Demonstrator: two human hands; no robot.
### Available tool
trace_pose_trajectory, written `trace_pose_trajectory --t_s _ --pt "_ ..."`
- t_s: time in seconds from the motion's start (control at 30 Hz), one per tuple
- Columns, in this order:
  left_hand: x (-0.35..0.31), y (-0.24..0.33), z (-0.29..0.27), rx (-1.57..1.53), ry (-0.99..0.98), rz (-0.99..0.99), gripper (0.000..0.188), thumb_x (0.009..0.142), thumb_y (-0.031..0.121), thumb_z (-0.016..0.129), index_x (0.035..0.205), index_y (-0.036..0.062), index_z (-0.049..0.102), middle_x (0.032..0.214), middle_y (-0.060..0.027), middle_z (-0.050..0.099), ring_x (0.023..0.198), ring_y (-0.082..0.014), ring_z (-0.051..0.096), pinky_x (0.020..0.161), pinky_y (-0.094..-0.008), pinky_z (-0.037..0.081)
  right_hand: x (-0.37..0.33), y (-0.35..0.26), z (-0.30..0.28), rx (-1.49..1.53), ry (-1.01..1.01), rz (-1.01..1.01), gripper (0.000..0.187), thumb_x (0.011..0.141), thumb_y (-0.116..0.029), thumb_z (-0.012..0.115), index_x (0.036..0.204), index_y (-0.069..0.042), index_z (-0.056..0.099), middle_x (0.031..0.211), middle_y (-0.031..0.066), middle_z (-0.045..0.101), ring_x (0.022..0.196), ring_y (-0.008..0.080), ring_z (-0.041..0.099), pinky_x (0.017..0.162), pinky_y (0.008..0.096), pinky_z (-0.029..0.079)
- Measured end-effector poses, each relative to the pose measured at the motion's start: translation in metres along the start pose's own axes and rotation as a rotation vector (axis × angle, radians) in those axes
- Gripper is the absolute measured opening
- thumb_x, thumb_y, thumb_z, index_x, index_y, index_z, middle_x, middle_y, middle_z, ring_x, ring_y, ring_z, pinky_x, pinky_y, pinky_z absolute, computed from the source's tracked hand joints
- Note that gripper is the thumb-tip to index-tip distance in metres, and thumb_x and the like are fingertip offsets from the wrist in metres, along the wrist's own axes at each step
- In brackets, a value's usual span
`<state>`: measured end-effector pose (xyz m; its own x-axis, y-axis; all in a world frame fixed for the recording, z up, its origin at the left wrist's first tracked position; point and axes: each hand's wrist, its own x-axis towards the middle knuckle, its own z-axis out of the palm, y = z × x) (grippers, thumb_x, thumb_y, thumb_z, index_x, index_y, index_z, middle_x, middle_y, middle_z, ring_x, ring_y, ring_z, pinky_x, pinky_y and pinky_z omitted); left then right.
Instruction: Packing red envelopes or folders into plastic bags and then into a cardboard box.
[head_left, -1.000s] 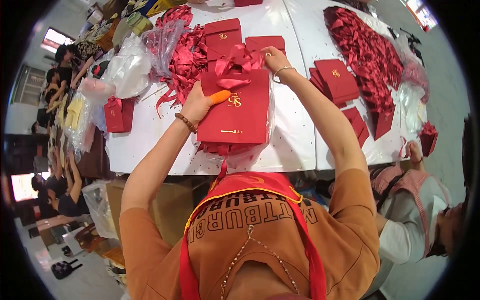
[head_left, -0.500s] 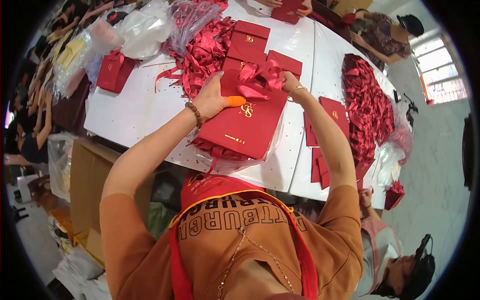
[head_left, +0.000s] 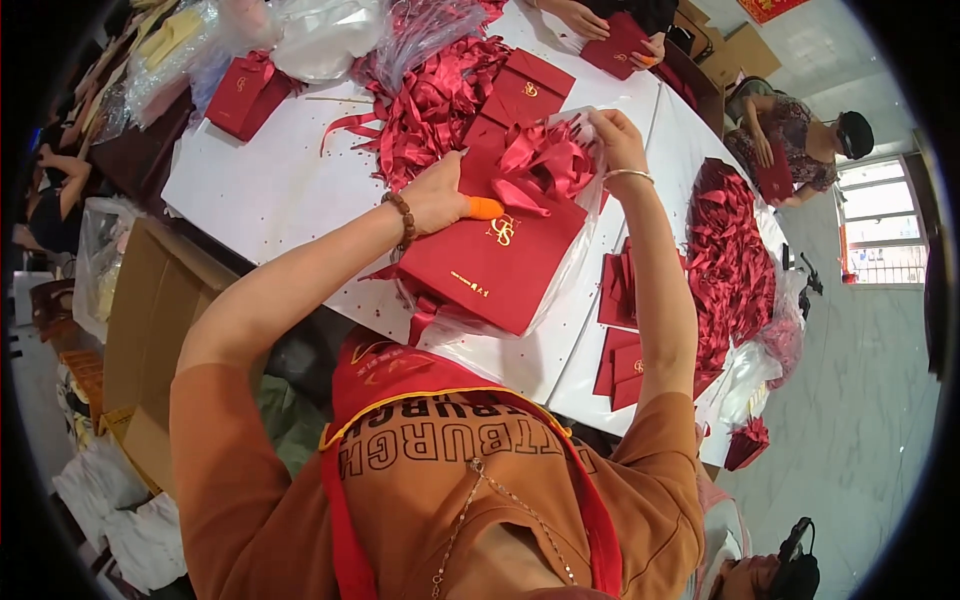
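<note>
Several red paper gift bags lie stacked at the table's near edge, the top gift bag [head_left: 480, 265] bearing gold marks. My left hand [head_left: 440, 197], its thumb under an orange finger cot [head_left: 484, 208], grips the left side of that stack. Red satin ribbons [head_left: 545, 160] bunch at the bags' far end. A clear plastic bag [head_left: 570, 270] wraps round the stack's right side and underside. At the far right corner my right hand [head_left: 620, 142] pinches the plastic bag's edge beside the ribbons; its fingertips are partly hidden.
Beyond the stack are a heap of red ribbons [head_left: 430, 110] and more red bags [head_left: 530, 88]. Another ribbon pile [head_left: 735, 265] lies to the right, near small red bags [head_left: 620, 290]. A cardboard box [head_left: 150, 330] stands at the left. Co-workers' hands [head_left: 585, 20] hold a red bag across the table.
My right hand has moved up and outward, and the clear plastic now rises with it round the ribbons. My left hand keeps its grip on the stack. The view has shifted slightly.
</note>
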<state>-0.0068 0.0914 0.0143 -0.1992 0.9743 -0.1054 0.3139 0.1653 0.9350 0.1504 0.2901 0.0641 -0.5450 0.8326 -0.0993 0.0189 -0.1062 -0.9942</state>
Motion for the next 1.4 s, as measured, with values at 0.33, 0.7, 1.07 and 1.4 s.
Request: trace_pose_trajectory --t_s 0.33,0.7,1.07,1.4 --pt "0.004 0.008 -0.001 -0.139 -0.123 -0.005 0.09 0.061 0.039 0.075 0.119 -0.0124 0.03 0.109 -0.0252 0.05 0.101 -0.0291 0.051 0.085 -0.0326 0.041 -0.03 -0.094 -0.001 -0.919 -0.162 -0.266 0.023 0.073 -0.023 0.064 0.085 -0.004 0.059 0.065 0.0057 0.058 0.057 0.0114 0.049 0.055 0.0253 0.04" --pt "-0.001 0.02 -0.006 0.056 -0.038 -0.098 0.092 0.06 0.04 0.075 0.119 -0.0146 0.03 0.113 -0.0274 0.046 0.106 -0.031 0.048 0.089 -0.0318 0.039 0.019 -0.035 0.05 -2.109 -0.642 -0.355 0.019 0.074 -0.021 0.061 0.093 -0.02 0.062 0.095 0.0073 0.061 0.088 0.0247 0.058 0.074 0.038 0.047" --pt "-0.002 0.016 0.005 0.216 0.127 0.031 0.094 0.06 0.042 0.073 0.125 -0.0092 0.027 0.128 -0.0253 0.033 0.121 -0.0313 0.033 0.101 -0.0323 0.027 0.028 -0.071 0.081 -1.469 -0.262 -0.742 0.015 0.076 -0.025 0.054 0.084 -0.013 0.06 0.077 0.0138 0.061 0.077 0.0324 0.058 0.067 0.0414 0.045" --pt "-0.006 0.036 0.007 0.561 0.172 -0.145 0.076 0.06 0.053 0.068 0.104 -0.0067 0.049 0.107 -0.023 0.046 0.106 -0.0347 0.04 0.092 -0.0395 0.032 0.025 -0.072 0.065 -1.208 -0.031 -0.641 0.026 0.071 -0.035 0.061 0.08 -0.01 0.063 0.071 0.0109 0.062 0.075 0.029 0.059 0.066 0.0375 0.046"
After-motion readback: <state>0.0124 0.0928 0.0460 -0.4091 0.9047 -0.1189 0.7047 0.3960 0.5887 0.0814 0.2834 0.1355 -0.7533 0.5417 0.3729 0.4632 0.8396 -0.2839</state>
